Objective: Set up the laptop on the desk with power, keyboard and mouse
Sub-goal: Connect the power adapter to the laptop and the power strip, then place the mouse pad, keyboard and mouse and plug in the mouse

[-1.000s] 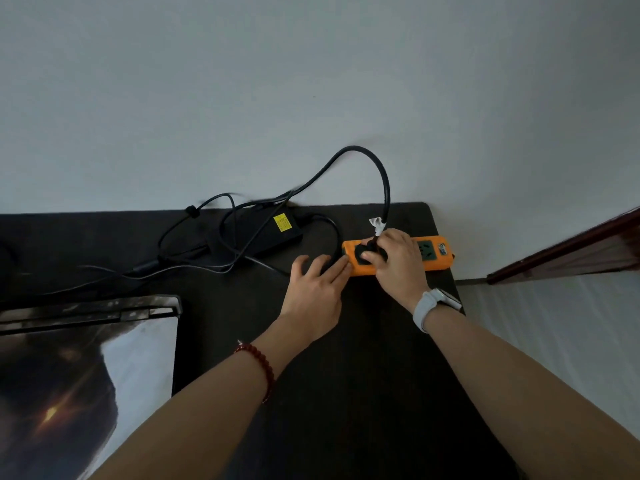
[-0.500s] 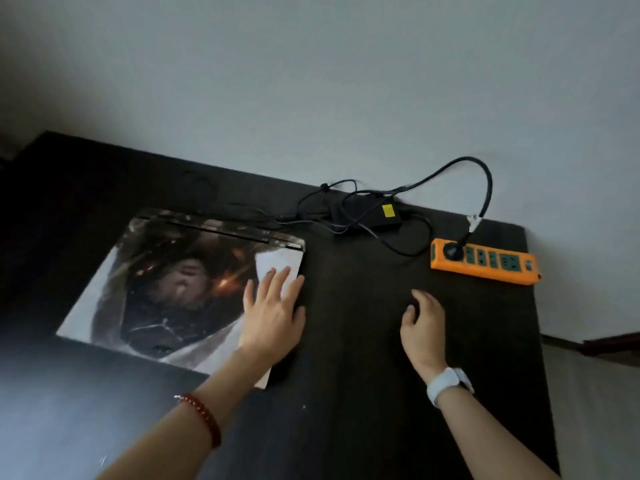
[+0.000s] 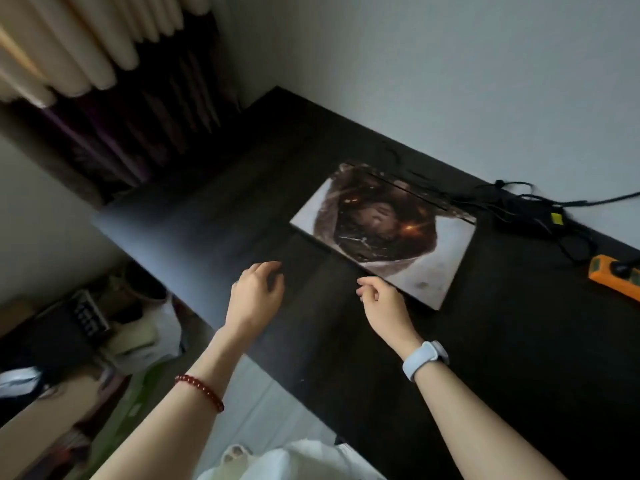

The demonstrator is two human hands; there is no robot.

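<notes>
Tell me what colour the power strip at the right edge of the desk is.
Orange, with a black plug in it; the power strip shows in the head view, the only one.

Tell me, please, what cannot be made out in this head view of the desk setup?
- Power strip: cut off by the right edge; its far sockets are unseen.
- Power cable behind the closed laptop: its laptop end is lost in the dark and blurred.
- Keyboard and mouse: none visible.
- Left hand and right hand: motion-blurred.
</notes>
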